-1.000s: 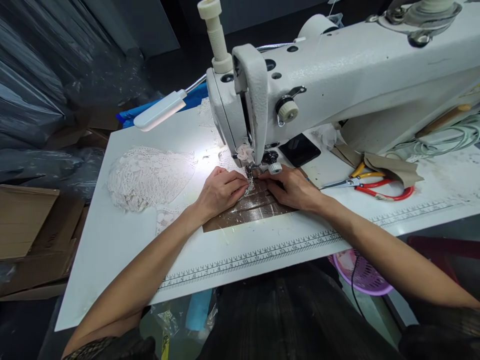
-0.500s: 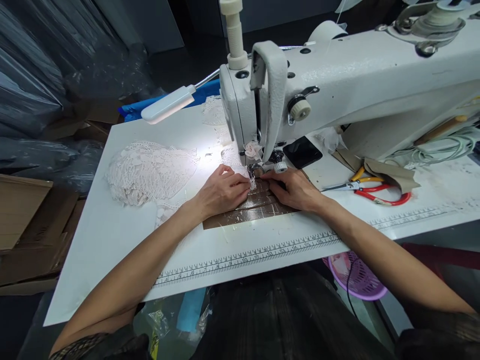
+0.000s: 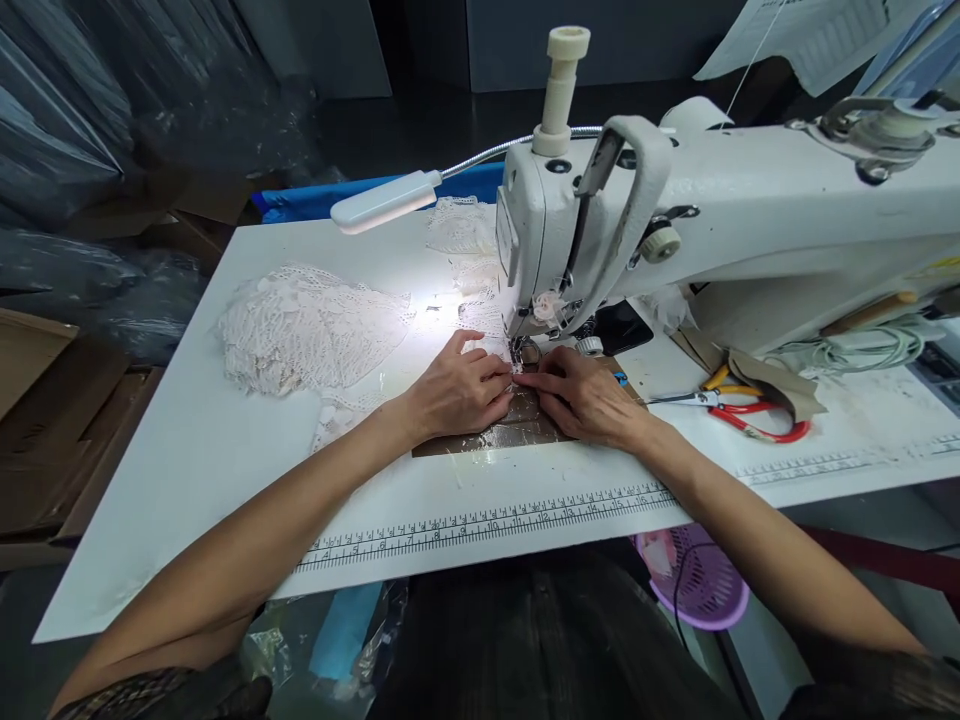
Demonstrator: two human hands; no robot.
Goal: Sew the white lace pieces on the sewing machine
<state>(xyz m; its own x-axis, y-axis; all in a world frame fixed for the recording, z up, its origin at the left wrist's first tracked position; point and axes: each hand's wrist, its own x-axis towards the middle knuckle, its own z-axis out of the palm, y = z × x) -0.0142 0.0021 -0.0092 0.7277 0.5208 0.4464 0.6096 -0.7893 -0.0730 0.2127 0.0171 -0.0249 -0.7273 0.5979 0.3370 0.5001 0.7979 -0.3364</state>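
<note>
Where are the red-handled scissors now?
Head view, right side: the red-handled scissors lie on the white table, right of the right hand, beside the brown scrap.

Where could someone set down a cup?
The patch bordered by the lace pile, left forearm and left edge of the table; a narrower strip between brown mat and printed ruler. Crowded: at the presser foot, between left hand and right hand, and around the scissors.

purple basket (image 3: 709, 585), black phone (image 3: 627, 329), open cardboard boxes (image 3: 56, 440)
</note>
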